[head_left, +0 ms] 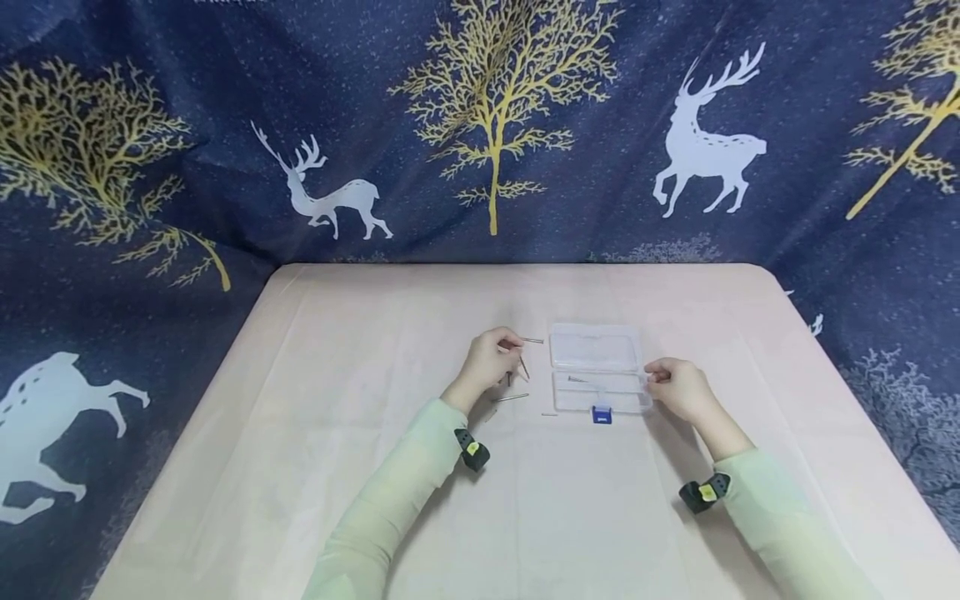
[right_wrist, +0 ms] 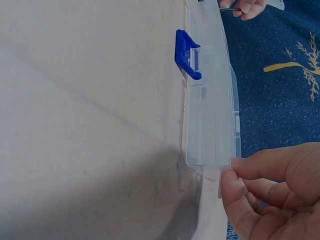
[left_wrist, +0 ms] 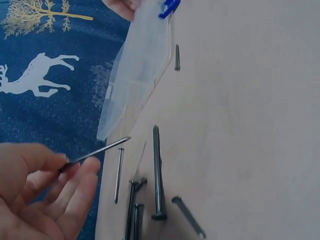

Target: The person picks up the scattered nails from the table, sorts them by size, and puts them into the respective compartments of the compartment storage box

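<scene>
Beige table | left hand pinches nail | right hand grips box end

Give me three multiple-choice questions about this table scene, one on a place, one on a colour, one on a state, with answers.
1. Where does the right hand rest?
A. At the clear box's right end
B. On the blue cloth
C. On the loose nails

2. What colour is the box's latch?
A. Red
B. Blue
C. Yellow

3. How is the clear plastic box?
A. Shut
C. Upside down
B. Open, lid laid back

Answers: 1 A, its fingers touch the box's end. 2 B, the clip is blue in head and right wrist views. 3 B, the lid lies flat behind the tray; meanwhile the left hand pinches a nail.
</scene>
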